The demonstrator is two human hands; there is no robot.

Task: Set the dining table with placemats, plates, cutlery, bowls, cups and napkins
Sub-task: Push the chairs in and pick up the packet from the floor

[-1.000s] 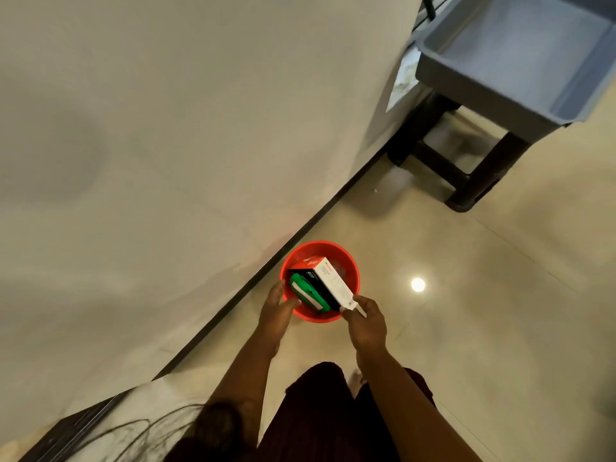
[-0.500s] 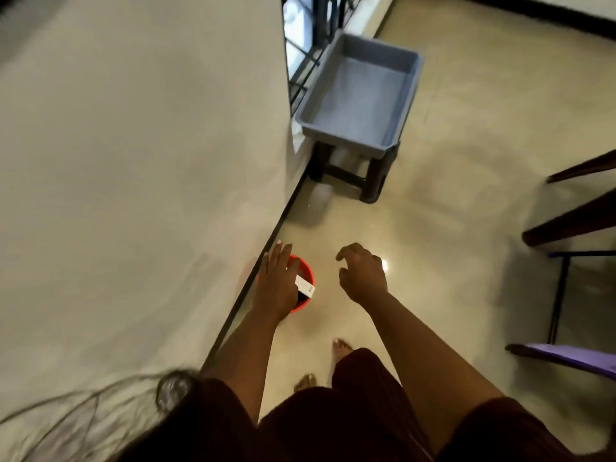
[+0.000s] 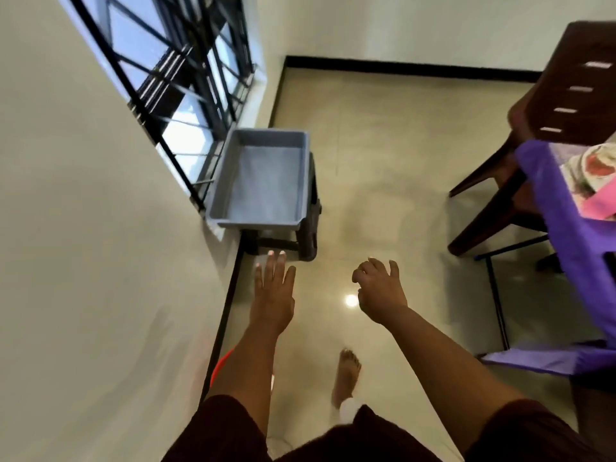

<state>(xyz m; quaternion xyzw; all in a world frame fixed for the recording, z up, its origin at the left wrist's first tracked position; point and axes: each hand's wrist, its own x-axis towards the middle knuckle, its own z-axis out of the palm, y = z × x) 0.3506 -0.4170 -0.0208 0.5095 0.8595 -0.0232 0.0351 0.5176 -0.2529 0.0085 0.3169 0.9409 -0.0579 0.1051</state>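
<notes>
My left hand point(image 3: 273, 291) is stretched forward with straight fingers and holds nothing. My right hand point(image 3: 378, 291) hangs beside it with loosely curled fingers, also holding nothing. Both are above the tiled floor. Only a sliver of the red bucket point(image 3: 222, 365) shows on the floor by the wall, behind my left forearm. Ahead stands a grey plastic tub point(image 3: 263, 181) on a dark stool under the window. The dining table with a purple cloth point(image 3: 566, 225) is at the right edge, with a patterned item point(image 3: 593, 175) lying on it.
A dark brown chair point(image 3: 550, 105) stands at the far right beside the table. A barred window point(image 3: 186, 78) fills the left wall. A black metal frame point(image 3: 496, 295) is under the table. My bare foot point(image 3: 346, 375) is on the shiny floor.
Both hands have left the red bucket and the boxes in it and risen. The view has lifted from the bucket toward the grey tub, table and chair.
</notes>
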